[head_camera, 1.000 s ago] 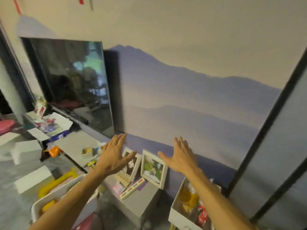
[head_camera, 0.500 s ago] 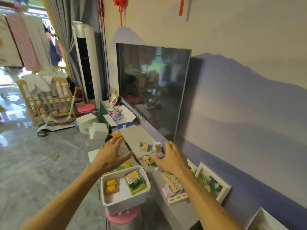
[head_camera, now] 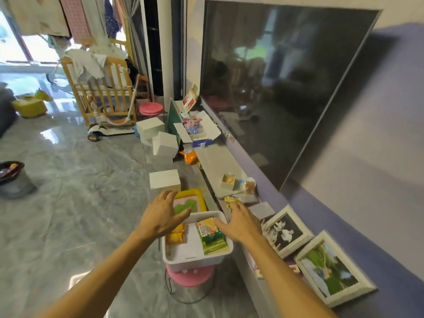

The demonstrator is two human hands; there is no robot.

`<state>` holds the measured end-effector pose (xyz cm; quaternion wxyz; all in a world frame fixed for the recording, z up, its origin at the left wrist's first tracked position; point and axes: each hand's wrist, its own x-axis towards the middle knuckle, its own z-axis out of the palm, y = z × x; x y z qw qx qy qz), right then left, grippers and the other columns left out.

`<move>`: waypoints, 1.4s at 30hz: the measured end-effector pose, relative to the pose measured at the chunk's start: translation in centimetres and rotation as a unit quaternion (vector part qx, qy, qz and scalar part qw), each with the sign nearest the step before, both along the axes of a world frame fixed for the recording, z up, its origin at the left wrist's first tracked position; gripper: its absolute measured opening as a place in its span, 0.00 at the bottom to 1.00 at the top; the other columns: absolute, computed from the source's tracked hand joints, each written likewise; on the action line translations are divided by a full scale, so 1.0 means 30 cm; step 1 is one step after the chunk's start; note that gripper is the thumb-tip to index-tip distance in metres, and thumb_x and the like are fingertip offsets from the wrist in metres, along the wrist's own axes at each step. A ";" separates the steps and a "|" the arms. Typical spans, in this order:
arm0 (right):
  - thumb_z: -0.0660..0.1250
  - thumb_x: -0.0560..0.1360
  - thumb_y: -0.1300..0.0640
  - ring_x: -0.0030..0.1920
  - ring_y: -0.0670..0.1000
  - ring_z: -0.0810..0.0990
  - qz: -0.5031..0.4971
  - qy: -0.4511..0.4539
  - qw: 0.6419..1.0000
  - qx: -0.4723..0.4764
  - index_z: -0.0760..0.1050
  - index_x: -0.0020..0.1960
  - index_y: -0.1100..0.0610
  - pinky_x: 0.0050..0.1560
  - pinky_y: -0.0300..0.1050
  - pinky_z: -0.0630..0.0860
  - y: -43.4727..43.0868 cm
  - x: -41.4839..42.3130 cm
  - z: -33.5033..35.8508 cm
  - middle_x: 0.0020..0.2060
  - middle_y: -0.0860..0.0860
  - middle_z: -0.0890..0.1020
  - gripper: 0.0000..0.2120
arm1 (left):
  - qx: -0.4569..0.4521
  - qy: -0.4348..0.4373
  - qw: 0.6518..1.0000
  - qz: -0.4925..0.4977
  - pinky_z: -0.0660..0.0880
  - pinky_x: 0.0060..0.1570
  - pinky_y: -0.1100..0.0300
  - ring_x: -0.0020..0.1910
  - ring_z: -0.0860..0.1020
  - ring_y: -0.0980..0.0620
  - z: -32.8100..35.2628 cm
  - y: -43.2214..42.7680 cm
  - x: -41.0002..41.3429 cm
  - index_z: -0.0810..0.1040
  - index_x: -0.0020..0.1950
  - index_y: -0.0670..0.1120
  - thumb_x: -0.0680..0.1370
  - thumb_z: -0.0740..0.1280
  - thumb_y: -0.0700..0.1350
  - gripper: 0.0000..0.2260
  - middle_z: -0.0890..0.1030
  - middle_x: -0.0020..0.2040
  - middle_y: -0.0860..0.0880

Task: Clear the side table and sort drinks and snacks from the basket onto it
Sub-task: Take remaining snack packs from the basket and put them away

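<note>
A white basket [head_camera: 195, 259] stands on a pink stool [head_camera: 190, 277] beside the low grey side table [head_camera: 215, 164]. Inside it lie a green snack packet [head_camera: 212, 236] and yellow packets [head_camera: 176, 236]. My left hand [head_camera: 161, 216] hovers open over the basket's far left rim. My right hand [head_camera: 241, 222] is spread open over its right rim, holding nothing. On the table sit a small open box [head_camera: 227, 181], a small jar [head_camera: 250, 185] and a yellow wrapper [head_camera: 230, 200].
Two framed pictures [head_camera: 286, 230] [head_camera: 332, 268] lean against the wall on the table's near end. A large dark TV [head_camera: 275, 83] hangs above. White boxes [head_camera: 164, 180], an orange bag [head_camera: 190, 157] and a yellow tray [head_camera: 190, 199] lie on the floor. A grey bin [head_camera: 13, 180] stands left.
My view has swung left and down from the wall to the basket. Both open hands have come down from the picture frames to the basket's rim.
</note>
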<state>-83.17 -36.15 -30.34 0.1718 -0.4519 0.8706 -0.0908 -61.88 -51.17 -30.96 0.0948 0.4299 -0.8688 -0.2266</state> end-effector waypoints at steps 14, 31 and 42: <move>0.66 0.71 0.25 0.76 0.62 0.70 0.034 -0.072 0.989 0.124 0.65 0.79 0.56 0.73 0.60 0.72 -0.459 -0.282 -0.746 0.77 0.57 0.71 0.48 | 0.079 -0.148 0.986 0.012 0.71 0.69 0.45 0.71 0.72 0.44 -0.725 -0.281 -0.280 0.66 0.77 0.54 0.71 0.59 0.74 0.39 0.70 0.76 0.49; 0.67 0.70 0.23 0.83 0.71 0.49 -0.010 0.061 0.984 0.169 0.44 0.87 0.52 0.75 0.76 0.58 -0.689 -0.288 -1.781 0.86 0.59 0.45 0.59 | -0.017 -0.302 0.944 -0.132 0.76 0.53 0.45 0.57 0.76 0.40 -1.861 -0.569 -0.315 0.74 0.66 0.49 0.70 0.76 0.54 0.28 0.75 0.62 0.45; 0.66 0.69 0.30 0.76 0.67 0.65 -0.019 0.050 0.993 0.106 0.62 0.83 0.50 0.68 0.68 0.67 -0.653 -0.277 -1.414 0.82 0.57 0.61 0.47 | 0.113 -0.065 0.991 0.034 0.79 0.48 0.47 0.57 0.79 0.40 -1.490 -0.571 -0.323 0.78 0.62 0.47 0.74 0.75 0.52 0.19 0.78 0.59 0.46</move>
